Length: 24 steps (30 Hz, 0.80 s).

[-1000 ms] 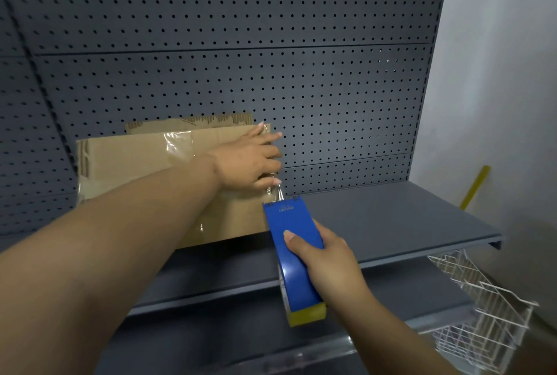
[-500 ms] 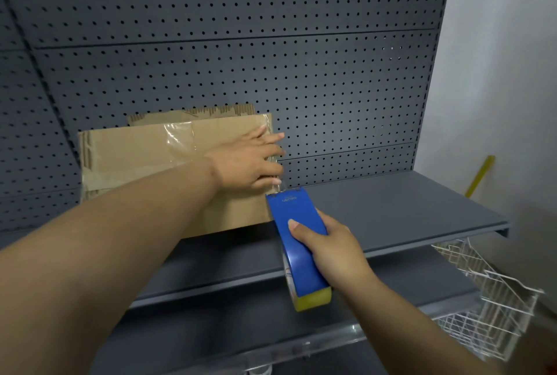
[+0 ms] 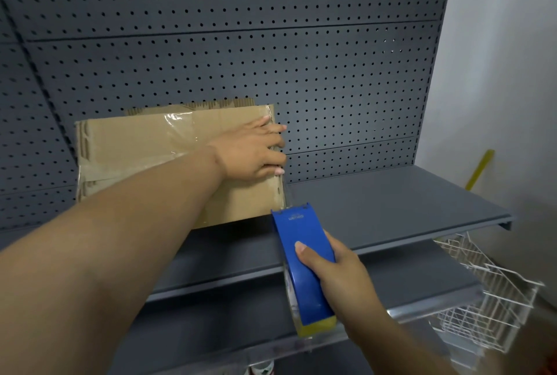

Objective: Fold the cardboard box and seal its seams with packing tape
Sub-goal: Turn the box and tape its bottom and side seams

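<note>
Cardboard box (image 3: 144, 160) standing on a dark grey shelf (image 3: 391, 206), leaning back against the pegboard (image 3: 271, 58), already folded shut and carrying 1 shiny strip of clear tape (image 3: 177, 127) across its face.

Left hand (image 3: 253, 151) pressing flat near the box's right edge, fingers straight and spread, fingertips reaching over that edge, pinning the tape end down. Right hand (image 3: 337, 266) wrapping around a blue tape dispenser (image 3: 304, 266) with a yellow base, thumb lying on its upper face, just below the box's lower right corner.

Compared with 1 second earlier, dispenser head sitting slightly lower and further from the left hand, with a thin band of clear tape (image 3: 287, 197) stretching from the box's right edge down to the blade. Probably meaning the right-hand seam is being covered and a cut or tear is coming next; other seams possibly still waiting, though the far sides are hidden.

Right of the box, bare shelf. Below and right of the box, a white wire basket (image 3: 488, 299) hanging off a lower shelf. Far right of the box, a yellow stick (image 3: 479, 169) leaning against the pale wall. Left forearm crossing the box's lower face, hiding part of it.
</note>
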Available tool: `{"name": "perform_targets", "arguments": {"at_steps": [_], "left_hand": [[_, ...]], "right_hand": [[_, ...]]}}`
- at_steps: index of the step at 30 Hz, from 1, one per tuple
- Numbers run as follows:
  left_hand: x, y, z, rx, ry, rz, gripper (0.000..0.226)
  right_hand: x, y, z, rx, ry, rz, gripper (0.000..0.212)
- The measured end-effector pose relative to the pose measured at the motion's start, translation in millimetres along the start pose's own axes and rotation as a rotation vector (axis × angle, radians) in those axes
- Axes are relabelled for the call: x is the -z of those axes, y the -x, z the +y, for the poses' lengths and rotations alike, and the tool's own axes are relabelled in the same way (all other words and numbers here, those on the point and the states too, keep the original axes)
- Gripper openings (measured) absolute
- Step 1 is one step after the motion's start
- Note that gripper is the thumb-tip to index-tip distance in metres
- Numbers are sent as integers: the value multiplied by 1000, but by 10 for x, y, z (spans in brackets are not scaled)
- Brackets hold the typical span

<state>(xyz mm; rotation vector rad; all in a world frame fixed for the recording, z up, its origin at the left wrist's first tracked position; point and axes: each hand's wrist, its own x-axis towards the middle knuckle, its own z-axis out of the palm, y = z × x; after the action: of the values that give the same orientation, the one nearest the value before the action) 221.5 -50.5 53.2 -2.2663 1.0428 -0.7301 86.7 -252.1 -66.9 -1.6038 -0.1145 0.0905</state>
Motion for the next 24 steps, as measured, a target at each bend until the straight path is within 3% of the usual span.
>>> {"name": "perform_targets", "arguments": {"at_steps": [10,12,15,17,20,22,24], "left_hand": [[114,-51,108,99,-28,-251,41],[89,-20,191,123,35,-209,43],[3,-2,246,11,-36,-35,49],[60,-4,242,19,19,-95,52],[207,37,270,-3,-50,-433,78],[239,80,301,-56,-160,-503,106],[219,103,331,-32,-215,-539,118]], "right_hand": [[36,54,8,-49,78,-8,8],[61,27,-15,-35,119,4,6],[75,-4,-36,-21,170,6,8],[67,-22,-51,-23,188,-1,8],[66,-51,-102,-21,209,-14,5],[67,-60,-149,-27,241,-28,11],[72,-70,-183,-35,267,-43,15]]}}
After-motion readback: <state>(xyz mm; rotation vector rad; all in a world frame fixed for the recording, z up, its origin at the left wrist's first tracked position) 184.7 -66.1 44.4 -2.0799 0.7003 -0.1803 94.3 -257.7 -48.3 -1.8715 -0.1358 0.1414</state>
